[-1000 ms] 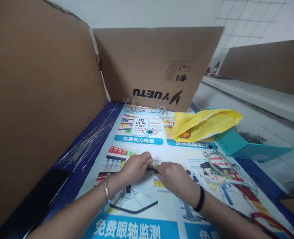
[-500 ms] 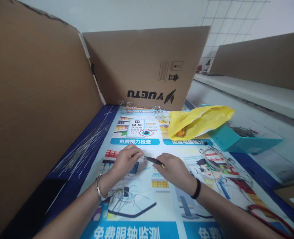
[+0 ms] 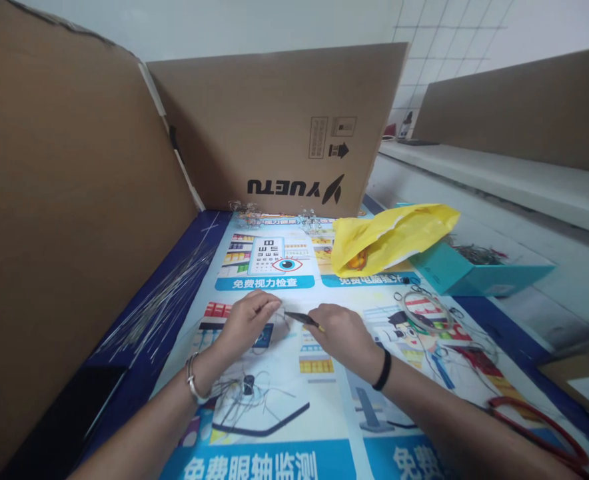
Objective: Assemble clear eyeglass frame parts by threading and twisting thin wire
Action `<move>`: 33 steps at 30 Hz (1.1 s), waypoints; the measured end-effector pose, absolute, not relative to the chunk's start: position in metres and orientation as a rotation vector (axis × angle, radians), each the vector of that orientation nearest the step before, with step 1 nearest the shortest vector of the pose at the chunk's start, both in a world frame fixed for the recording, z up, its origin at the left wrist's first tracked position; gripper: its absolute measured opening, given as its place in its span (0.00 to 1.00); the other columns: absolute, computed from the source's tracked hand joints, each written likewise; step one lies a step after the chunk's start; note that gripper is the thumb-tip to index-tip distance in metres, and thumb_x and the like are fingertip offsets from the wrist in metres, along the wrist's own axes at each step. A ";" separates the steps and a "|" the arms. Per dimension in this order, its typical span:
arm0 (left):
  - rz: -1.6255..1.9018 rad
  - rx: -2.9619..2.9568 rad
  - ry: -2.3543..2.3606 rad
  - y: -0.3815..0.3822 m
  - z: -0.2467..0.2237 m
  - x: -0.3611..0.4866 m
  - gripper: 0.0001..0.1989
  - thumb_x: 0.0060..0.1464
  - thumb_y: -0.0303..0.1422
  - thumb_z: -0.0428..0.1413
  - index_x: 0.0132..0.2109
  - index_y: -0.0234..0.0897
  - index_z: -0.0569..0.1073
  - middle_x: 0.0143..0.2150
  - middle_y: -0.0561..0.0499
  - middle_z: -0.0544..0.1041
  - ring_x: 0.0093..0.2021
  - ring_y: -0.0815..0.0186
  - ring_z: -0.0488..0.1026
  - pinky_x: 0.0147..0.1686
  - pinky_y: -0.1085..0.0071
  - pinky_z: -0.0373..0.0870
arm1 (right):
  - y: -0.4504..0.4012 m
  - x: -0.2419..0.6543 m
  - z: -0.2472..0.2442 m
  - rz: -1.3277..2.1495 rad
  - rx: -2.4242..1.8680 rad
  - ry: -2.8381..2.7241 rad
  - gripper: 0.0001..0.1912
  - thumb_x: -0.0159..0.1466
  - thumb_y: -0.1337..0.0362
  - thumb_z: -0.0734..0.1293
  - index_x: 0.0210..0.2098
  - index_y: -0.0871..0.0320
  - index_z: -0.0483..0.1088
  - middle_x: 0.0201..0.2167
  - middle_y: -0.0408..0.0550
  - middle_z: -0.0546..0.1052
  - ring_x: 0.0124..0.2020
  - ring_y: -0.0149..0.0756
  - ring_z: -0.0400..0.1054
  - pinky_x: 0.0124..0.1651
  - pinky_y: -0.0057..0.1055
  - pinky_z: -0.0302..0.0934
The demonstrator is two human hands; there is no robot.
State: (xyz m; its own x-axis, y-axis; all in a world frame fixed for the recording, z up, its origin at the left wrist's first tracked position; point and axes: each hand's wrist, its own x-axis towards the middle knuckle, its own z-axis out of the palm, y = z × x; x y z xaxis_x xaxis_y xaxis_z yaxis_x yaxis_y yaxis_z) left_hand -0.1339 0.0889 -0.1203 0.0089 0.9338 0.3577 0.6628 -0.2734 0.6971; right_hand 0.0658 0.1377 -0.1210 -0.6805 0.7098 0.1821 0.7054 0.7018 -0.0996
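The right hand (image 3: 343, 339), fingers closed round dark pliers (image 3: 302, 319), points them lengthwise leftward toward left hand (image 3: 246, 323), fingers pinching thin wire (image 3: 286, 322)

- One left hand (image 3: 249, 320) and one right hand (image 3: 342, 333) are showing, making two.
- One dark tool (image 3: 302, 319) is poking out of the right hand.
- At least one thin wire (image 3: 284, 312) is showing by the left hand.
- One silver bracelet (image 3: 191, 381) and one black band (image 3: 384, 370) are circling the wrists.
- One yellow bag (image 3: 409, 230) is lying there.
- One blue-green box (image 3: 482, 279) is sitting there.
- Two shiny little heaps (image 3: 247, 213) are sitting there.
- Three brown boards (image 3: 274, 120) are standing up.
- One red loop (image 3: 549, 418) is showing.
- Long thin sticks (image 3: 154, 303) are lying in one bunch, too many to count.
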 end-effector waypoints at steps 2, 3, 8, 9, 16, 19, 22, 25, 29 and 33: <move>1.112 2.020 1.756 0.092 -0.125 -0.140 0.09 0.57 0.31 0.48 0.35 0.38 0.72 0.34 0.50 0.73 0.38 0.64 0.68 0.39 0.68 0.64 | 0.142 0.067 -0.124 -0.045 -1.148 -2.669 0.10 0.63 0.59 0.61 0.30 0.58 0.70 0.28 0.46 0.74 0.31 0.34 0.66 0.31 0.28 0.49; 1.075 2.060 1.812 0.094 -0.128 -0.143 0.07 0.55 0.29 0.49 0.36 0.37 0.72 0.35 0.50 0.72 0.39 0.63 0.68 0.41 0.67 0.64 | 0.144 0.068 -0.126 -0.086 -1.146 -2.653 0.11 0.63 0.60 0.60 0.30 0.58 0.69 0.28 0.46 0.73 0.31 0.34 0.66 0.31 0.29 0.49; 0.788 2.250 1.911 0.097 -0.138 -0.148 0.09 0.51 0.27 0.53 0.40 0.37 0.72 0.39 0.47 0.73 0.43 0.59 0.66 0.44 0.62 0.62 | 0.154 0.070 -0.138 -0.259 -1.059 -2.633 0.07 0.62 0.65 0.62 0.29 0.59 0.69 0.26 0.46 0.72 0.30 0.35 0.63 0.33 0.30 0.47; 0.746 2.269 1.906 0.097 -0.139 -0.148 0.08 0.52 0.27 0.52 0.40 0.37 0.73 0.38 0.47 0.73 0.43 0.59 0.66 0.44 0.63 0.62 | 0.156 0.070 -0.140 -0.277 -1.047 -2.633 0.06 0.61 0.66 0.62 0.29 0.59 0.69 0.26 0.46 0.72 0.30 0.35 0.63 0.33 0.30 0.47; 0.757 2.149 1.889 0.098 -0.139 -0.147 0.03 0.51 0.29 0.53 0.34 0.37 0.71 0.34 0.49 0.72 0.38 0.61 0.67 0.39 0.67 0.62 | 0.160 0.070 -0.145 -0.309 -0.961 -2.654 0.03 0.59 0.68 0.63 0.29 0.58 0.68 0.26 0.45 0.71 0.31 0.35 0.61 0.33 0.31 0.46; 0.770 2.124 1.853 0.100 -0.139 -0.147 0.04 0.51 0.31 0.53 0.30 0.38 0.70 0.31 0.51 0.71 0.36 0.62 0.67 0.37 0.67 0.61 | 0.161 0.071 -0.146 -0.344 -0.947 -2.652 0.03 0.59 0.69 0.63 0.29 0.58 0.68 0.26 0.46 0.70 0.31 0.36 0.60 0.33 0.32 0.45; 0.807 2.100 1.822 0.100 -0.137 -0.146 0.05 0.51 0.30 0.53 0.28 0.37 0.68 0.30 0.52 0.71 0.36 0.63 0.67 0.37 0.68 0.61 | 0.162 0.072 -0.145 -0.374 -0.921 -2.661 0.04 0.58 0.71 0.63 0.28 0.59 0.67 0.25 0.46 0.70 0.30 0.36 0.59 0.33 0.32 0.44; 0.849 1.989 1.801 0.099 -0.133 -0.144 0.04 0.50 0.28 0.50 0.29 0.37 0.68 0.30 0.52 0.71 0.34 0.65 0.68 0.35 0.70 0.62 | 0.162 0.074 -0.142 -0.392 -0.868 -2.674 0.05 0.59 0.71 0.62 0.28 0.58 0.67 0.25 0.46 0.69 0.30 0.36 0.59 0.33 0.32 0.44; 0.883 1.789 1.778 0.097 -0.130 -0.142 0.04 0.50 0.29 0.49 0.29 0.38 0.68 0.27 0.55 0.72 0.28 0.68 0.68 0.29 0.73 0.61 | 0.161 0.074 -0.139 -0.367 -0.832 -2.671 0.06 0.60 0.71 0.61 0.28 0.58 0.67 0.25 0.46 0.69 0.30 0.35 0.60 0.33 0.32 0.45; 0.955 1.543 1.684 0.097 -0.132 -0.141 0.03 0.49 0.30 0.50 0.28 0.38 0.64 0.26 0.55 0.72 0.26 0.68 0.71 0.26 0.74 0.61 | 0.161 0.072 -0.139 -0.191 -0.896 -2.629 0.05 0.60 0.66 0.63 0.29 0.58 0.69 0.26 0.45 0.71 0.31 0.34 0.62 0.35 0.30 0.49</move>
State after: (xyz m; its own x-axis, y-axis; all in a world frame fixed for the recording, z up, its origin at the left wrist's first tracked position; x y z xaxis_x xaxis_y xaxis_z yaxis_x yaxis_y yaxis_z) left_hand -0.1413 0.0972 -0.1317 -0.0927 0.9957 0.0088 0.5191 0.0408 0.8537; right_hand 0.0722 0.1610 -0.1389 -0.7362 0.5644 0.3734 0.6126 0.7903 0.0131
